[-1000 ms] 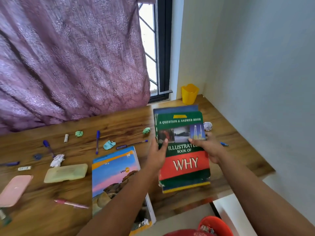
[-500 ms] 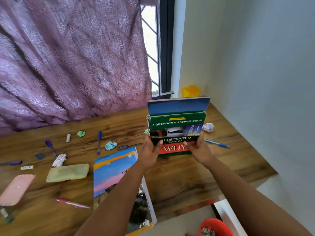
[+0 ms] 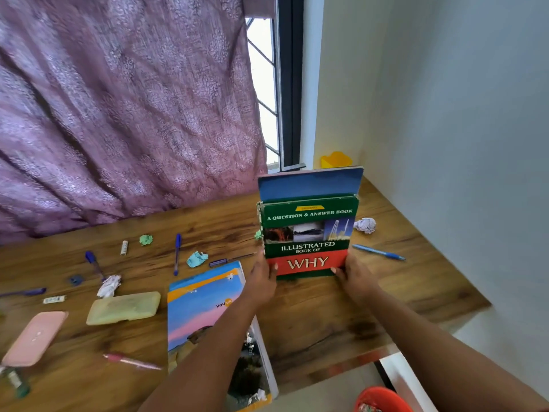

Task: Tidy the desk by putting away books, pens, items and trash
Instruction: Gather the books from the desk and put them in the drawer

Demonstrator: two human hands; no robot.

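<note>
Green book (image 3: 307,233) and blue book (image 3: 309,185) stood upright on table (image 3: 326,316). Left hand (image 3: 261,281) and right hand (image 3: 355,278) pinching lower corners. Both grips pinching, thumbs on front cover.

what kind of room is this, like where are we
Probably a study corner in a home bedroom: a wooden desk set into a wall corner, a purple curtain over a window, and books such as the green book among scattered pens.

Both arms reach forward to green book (image 3: 307,239); left hand (image 3: 261,282) grips its lower left edge, right hand (image 3: 355,278) grips lower right edge, thumbs on cover
</note>
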